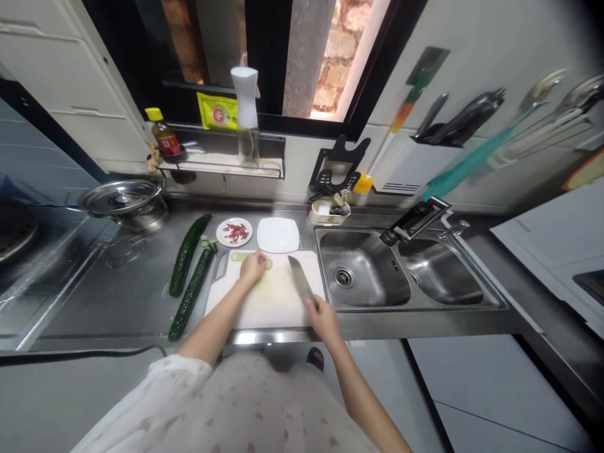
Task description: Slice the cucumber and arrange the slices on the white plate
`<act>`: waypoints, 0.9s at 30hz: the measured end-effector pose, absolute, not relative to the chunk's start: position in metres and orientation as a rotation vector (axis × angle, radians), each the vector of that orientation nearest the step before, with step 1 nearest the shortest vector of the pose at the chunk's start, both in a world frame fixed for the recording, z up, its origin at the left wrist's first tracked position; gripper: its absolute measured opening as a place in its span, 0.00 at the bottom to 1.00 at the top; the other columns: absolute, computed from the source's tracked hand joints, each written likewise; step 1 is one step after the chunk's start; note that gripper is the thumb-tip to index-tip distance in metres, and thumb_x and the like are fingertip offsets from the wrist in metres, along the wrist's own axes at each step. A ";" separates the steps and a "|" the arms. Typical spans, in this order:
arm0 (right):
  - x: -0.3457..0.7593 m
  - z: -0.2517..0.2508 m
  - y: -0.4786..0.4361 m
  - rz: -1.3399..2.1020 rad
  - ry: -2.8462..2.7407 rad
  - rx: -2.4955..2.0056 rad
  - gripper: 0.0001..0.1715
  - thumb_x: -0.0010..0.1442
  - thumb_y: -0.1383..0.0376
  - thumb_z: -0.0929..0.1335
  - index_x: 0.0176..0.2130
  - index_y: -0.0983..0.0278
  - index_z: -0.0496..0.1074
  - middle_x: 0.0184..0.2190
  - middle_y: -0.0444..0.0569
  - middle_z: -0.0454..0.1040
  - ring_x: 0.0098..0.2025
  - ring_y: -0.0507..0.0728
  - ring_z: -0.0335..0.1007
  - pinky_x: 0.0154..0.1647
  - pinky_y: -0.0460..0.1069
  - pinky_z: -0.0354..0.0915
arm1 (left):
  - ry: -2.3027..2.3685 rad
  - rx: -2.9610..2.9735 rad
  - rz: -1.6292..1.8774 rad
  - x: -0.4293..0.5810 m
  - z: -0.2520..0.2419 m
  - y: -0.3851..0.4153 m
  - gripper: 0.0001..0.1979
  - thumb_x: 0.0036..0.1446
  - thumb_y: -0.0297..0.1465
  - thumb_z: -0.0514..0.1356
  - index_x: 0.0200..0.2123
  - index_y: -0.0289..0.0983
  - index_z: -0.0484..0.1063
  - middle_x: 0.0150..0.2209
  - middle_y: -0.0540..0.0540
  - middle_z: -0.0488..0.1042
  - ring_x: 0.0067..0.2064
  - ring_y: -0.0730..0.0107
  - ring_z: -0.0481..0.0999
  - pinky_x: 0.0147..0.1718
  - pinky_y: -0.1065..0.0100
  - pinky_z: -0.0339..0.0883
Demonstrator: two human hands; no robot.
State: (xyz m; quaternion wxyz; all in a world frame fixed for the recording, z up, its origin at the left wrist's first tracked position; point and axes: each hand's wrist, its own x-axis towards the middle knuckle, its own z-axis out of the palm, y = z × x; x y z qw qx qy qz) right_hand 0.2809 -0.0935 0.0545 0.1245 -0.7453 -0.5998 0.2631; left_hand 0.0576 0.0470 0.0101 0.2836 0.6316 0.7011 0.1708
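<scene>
A white cutting board [278, 299] lies on the steel counter in front of me. My left hand [252, 267] rests at the board's far edge with curled fingers over a row of cucumber slices [238, 257]. My right hand [321, 316] is closed on the handle of a knife [300, 278], its blade flat over the board's right side, pointing away from me. Two whole cucumbers [187, 251] [191, 296] lie on the counter left of the board.
A small plate of red pieces [234, 231] and a bare white plate [278, 234] sit behind the board. A double sink [363, 270] is on the right, a lidded steel pot [123, 200] on the left. Bottles stand on a shelf [221, 165].
</scene>
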 end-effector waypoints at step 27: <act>0.223 0.068 -0.089 0.658 -2.588 -2.120 0.16 0.67 0.66 0.57 0.45 0.66 0.70 0.37 0.57 0.77 0.42 0.59 0.74 0.39 0.49 0.61 | 2.047 1.500 0.468 0.000 -0.018 0.004 0.13 0.53 0.29 0.60 0.43 0.39 0.75 0.41 0.46 0.78 0.45 0.64 0.76 0.45 0.68 0.65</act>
